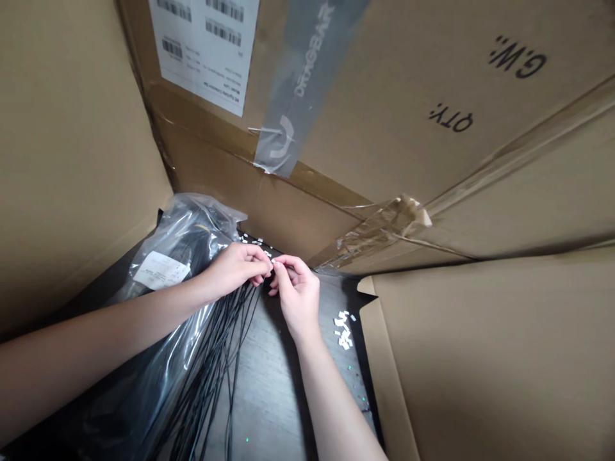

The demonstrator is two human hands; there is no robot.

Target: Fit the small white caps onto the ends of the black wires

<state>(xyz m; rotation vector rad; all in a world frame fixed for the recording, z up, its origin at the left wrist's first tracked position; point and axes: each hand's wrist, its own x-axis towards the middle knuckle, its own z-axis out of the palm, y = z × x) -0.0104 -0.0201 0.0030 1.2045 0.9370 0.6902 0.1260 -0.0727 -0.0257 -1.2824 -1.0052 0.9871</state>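
My left hand (236,266) and my right hand (296,291) meet fingertip to fingertip over a dark tabletop (269,384). Both are closed in a pinch around a tiny white piece at the end of a thin black cable. A bundle of thin black cables (211,371) runs from under my left hand toward me. The cables come out of a clear plastic bag (187,230) with a white label (161,270), which lies under my left forearm.
Cardboard boxes wall in the spot: one on the left (72,147), a taped one with a shipping label behind (384,109), and a flap at the right (480,358). Small white scraps (343,328) lie by my right wrist, more behind the hands (252,241).
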